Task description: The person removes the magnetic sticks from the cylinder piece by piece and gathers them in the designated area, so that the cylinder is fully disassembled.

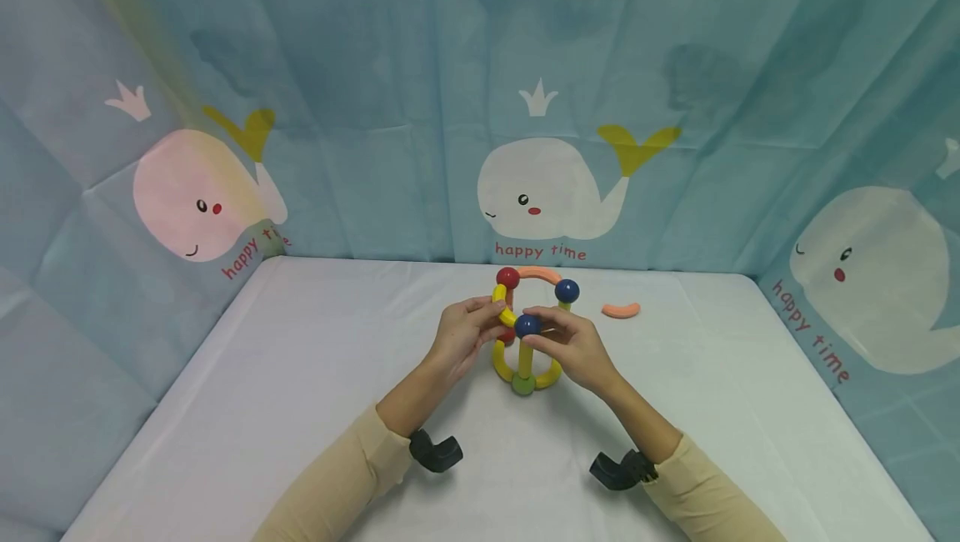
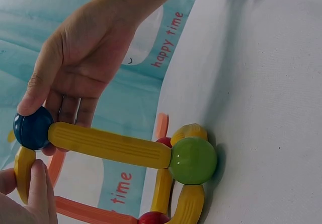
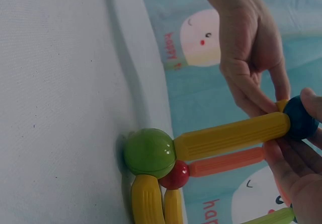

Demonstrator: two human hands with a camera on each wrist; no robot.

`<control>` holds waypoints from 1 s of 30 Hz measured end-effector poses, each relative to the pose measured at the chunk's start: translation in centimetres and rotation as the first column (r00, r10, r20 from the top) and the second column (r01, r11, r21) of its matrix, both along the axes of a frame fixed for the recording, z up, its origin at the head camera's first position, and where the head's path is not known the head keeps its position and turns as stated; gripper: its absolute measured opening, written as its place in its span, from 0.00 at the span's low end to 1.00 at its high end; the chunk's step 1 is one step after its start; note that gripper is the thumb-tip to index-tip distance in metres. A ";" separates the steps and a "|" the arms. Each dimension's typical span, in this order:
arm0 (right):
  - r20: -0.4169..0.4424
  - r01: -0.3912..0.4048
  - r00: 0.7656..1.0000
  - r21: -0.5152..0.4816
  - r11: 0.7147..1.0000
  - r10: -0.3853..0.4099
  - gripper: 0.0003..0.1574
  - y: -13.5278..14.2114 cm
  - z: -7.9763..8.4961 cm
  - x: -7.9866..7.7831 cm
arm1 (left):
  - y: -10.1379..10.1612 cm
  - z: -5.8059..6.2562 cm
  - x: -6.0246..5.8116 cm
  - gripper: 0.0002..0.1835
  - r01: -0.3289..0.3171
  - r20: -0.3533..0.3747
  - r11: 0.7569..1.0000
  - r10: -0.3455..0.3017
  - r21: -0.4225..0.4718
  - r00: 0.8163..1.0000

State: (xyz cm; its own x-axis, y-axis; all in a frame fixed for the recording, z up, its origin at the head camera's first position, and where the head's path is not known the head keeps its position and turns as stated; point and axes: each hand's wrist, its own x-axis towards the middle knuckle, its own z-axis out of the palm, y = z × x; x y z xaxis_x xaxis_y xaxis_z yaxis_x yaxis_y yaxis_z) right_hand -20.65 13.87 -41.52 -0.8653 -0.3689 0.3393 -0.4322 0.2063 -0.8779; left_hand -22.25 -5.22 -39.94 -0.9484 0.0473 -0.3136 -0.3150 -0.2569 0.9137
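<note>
Above the tabletop [image 1: 262, 375], pinches curved yellow rod [image 2: 23, 176] in left hand [image 1: 461, 338] and grips blue ball [image 1: 528, 325] in right hand [image 1: 579, 348].

- The frame [image 1: 526, 358] of balls and sticks is standing on the table [image 1: 300, 375], roughly midway between the side edges, toward the far edge.
- At its front, a green ball [image 2: 193, 160] is resting on the table, bearing a yellow upright [image 2: 110, 144].
- A blue ball [image 1: 527, 325] is topping that upright, the right hand [image 1: 581, 348] gripping it.
- A yellow arc [image 2: 24, 172] is meeting this ball, the left hand [image 1: 460, 337] pinching it.
- Behind, an orange arc [image 1: 538, 273] is linking a red ball [image 1: 507, 278] and a second blue ball [image 1: 567, 291].
- Two base arcs [image 1: 550, 374], yellow, are curving from the green ball.
- A loose arc [image 1: 621, 311], orange, is lying right of the frame, near the far edge.
</note>
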 end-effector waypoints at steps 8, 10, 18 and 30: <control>0.002 -0.004 1.000 -0.004 1.000 0.004 0.23 0.1 0.0 0.0 | 0.0 0.2 -0.2 0.20 -0.014 -0.005 0.999 0.014 -0.038 1.000; 0.003 -0.001 1.000 -0.003 1.000 0.001 0.23 0.1 -0.1 0.0 | 0.1 0.2 -0.2 0.20 -0.012 -0.013 0.999 0.012 -0.049 1.000; -0.010 -0.005 1.000 0.001 1.000 0.005 0.24 0.1 -0.3 -0.1 | 0.1 0.2 -0.2 0.19 -0.018 -0.026 0.997 0.017 -0.070 1.000; -0.002 -0.009 1.000 -0.003 1.000 0.009 0.24 0.1 -0.1 0.0 | 0.0 -0.1 -0.3 0.19 -0.016 -0.015 0.997 0.015 -0.077 1.000</control>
